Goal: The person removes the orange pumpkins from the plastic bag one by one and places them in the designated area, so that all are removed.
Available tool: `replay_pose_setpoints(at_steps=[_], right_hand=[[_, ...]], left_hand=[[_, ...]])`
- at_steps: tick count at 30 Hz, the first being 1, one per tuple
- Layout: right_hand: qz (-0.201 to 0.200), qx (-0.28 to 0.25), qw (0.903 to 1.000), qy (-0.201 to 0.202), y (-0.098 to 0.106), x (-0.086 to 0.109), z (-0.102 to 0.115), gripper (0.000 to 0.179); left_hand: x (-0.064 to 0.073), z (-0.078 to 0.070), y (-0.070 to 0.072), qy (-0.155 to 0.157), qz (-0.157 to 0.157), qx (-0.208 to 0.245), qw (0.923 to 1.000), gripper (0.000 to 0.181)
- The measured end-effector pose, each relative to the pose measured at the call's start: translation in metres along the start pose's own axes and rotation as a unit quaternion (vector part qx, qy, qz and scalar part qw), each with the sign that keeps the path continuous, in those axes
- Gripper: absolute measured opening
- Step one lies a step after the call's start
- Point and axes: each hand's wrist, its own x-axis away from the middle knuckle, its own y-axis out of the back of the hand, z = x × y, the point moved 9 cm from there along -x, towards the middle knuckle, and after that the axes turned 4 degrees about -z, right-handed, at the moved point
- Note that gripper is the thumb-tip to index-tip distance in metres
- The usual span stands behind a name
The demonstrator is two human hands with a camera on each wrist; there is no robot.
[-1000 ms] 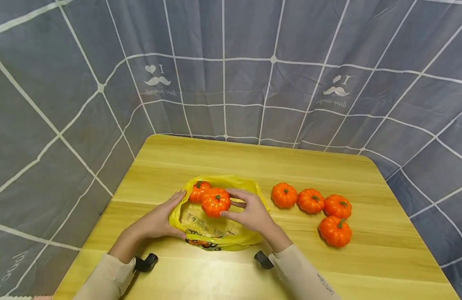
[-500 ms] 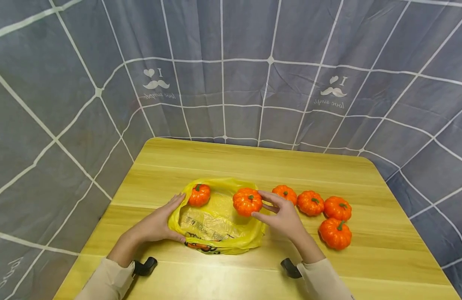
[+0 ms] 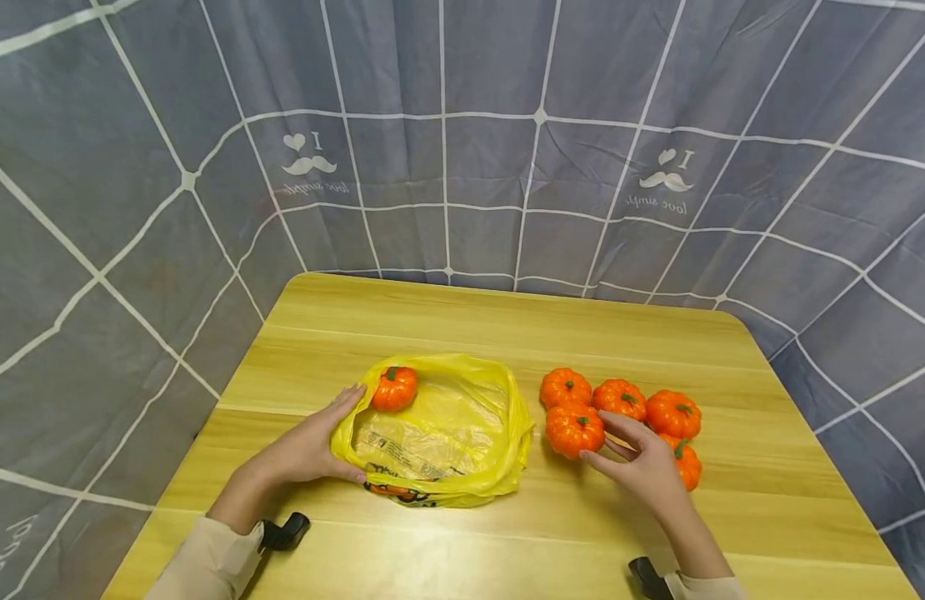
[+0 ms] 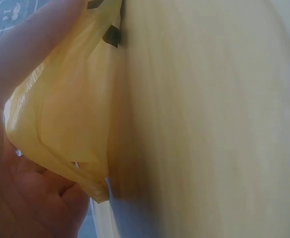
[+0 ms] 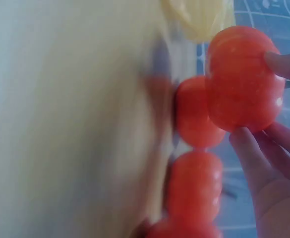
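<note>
My left hand holds the left side of a yellow plastic bag, its thumb at the near edge and fingers along the far-left rim. The bag's mouth is open, and one small orange pumpkin sits inside at the left. In the left wrist view, the bag's wall lies between thumb and fingers. To the right of the bag, my right hand pinches another pumpkin between thumb and fingertips. The right wrist view shows this pumpkin held above the table, overlapping one behind it.
Several more pumpkins rest on the wooden table: one at the back left, others beside it and further right. One pumpkin is partly hidden by the right hand. A grey grid-patterned curtain surrounds the table.
My right hand has carried its pumpkin rightward out of the bag, over to the pumpkins on the table. The left hand has stayed at the bag's left side.
</note>
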Motion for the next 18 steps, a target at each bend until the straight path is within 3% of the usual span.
replay_pose_setpoints(at_steps=[5, 11, 14, 18], right_hand=[[-0.012, 0.066, 0.9977, 0.008, 0.013, 0.012, -0.007, 0.057], [-0.015, 0.172, 0.9842, 0.038, 0.019, 0.021, -0.003, 0.057], [-0.025, 0.211, 0.9755, 0.059, 0.022, 0.022, 0.002, 0.058], [-0.031, 0.28, 0.9569, 0.069, 0.027, 0.021, 0.007, 0.059]], left_hand=[[0.003, -0.001, 0.004, -0.001, 0.003, 0.001, 1.0, 0.132], [0.004, -0.004, 0.005, -0.003, 0.002, 0.0, 1.0, 0.131], [0.004, -0.003, 0.005, 0.0, 0.003, -0.001, 1.0, 0.132], [0.004, -0.002, 0.004, 0.002, 0.004, -0.002, 1.0, 0.132]])
